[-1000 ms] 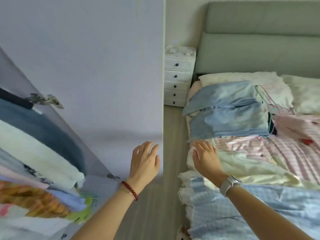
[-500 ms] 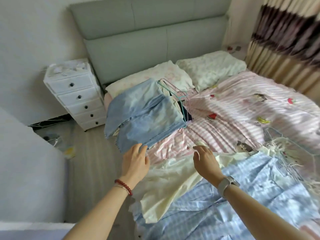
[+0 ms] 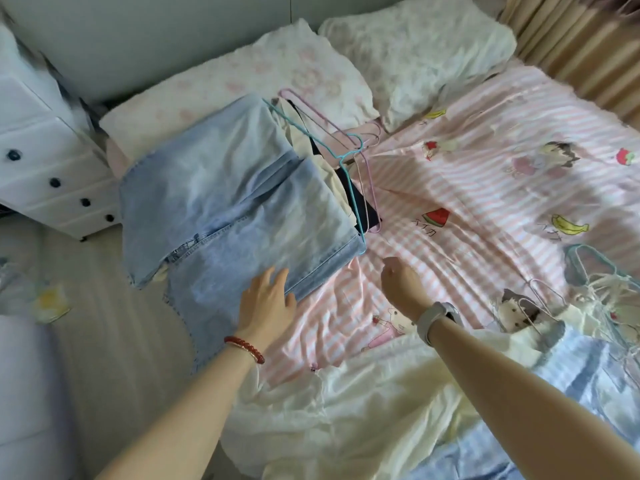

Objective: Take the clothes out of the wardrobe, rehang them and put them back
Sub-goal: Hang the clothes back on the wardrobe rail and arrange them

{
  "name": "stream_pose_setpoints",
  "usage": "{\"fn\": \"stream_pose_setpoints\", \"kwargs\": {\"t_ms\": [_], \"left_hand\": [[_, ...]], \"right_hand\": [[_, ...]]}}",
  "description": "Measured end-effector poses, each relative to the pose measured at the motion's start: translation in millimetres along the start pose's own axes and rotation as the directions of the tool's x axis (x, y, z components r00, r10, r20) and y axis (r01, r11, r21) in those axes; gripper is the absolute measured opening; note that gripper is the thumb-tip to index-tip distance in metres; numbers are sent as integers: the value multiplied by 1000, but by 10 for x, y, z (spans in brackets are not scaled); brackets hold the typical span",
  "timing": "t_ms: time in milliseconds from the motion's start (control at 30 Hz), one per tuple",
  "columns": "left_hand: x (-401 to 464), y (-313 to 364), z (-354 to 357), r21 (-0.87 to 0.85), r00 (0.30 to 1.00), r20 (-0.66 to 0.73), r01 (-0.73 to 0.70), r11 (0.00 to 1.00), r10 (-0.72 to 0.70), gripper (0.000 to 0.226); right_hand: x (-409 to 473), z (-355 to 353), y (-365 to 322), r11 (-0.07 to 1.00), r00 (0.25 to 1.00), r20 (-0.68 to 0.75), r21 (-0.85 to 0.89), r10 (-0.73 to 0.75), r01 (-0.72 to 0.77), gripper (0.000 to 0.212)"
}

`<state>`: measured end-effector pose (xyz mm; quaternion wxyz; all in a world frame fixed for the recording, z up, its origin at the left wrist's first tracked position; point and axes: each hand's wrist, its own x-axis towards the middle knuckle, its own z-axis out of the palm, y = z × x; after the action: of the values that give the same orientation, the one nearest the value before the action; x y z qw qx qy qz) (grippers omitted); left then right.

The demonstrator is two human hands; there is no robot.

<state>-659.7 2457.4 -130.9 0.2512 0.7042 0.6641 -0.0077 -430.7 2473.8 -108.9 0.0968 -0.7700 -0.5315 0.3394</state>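
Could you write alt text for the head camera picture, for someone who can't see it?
A person's left hand, fingers straight, rests on folded light blue denim jeans on a thin turquoise wire hanger on a pink striped bedsheet, while the right hand hovers over the sheet with curled fingers. A cream garment lies nearer the camera.

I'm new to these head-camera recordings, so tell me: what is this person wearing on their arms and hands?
Both forearms are bare, with no sleeves in view and no gloves. The left hand has a bracelet of red beads round its wrist. The right hand has a watch with a pale grey band on its wrist. No rings can be made out on the fingers.
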Motion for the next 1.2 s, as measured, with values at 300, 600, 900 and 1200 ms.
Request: {"fn": "stream_pose_setpoints", "kwargs": {"t_ms": [300,600,900,1200], "left_hand": [[800,-413,776,123,982,185,11,992,-34,56],[790,-499,870,50,976,217,21,999,-32,56],[768,-384,443,-229,994,98,69,971,-48,50],[254,-165,-680,-443,907,-411,-110,890,-92,50]], "right_hand": [[1272,491,-73,979,990,27,145,141,-143,28],[1545,522,-178,859,949,-4,427,314,-282,24],[1226,-7,-627,893,966,-258,429,-22,135,26],[242,-281,-886,828,913,-380,459,-145,322,51]]}}
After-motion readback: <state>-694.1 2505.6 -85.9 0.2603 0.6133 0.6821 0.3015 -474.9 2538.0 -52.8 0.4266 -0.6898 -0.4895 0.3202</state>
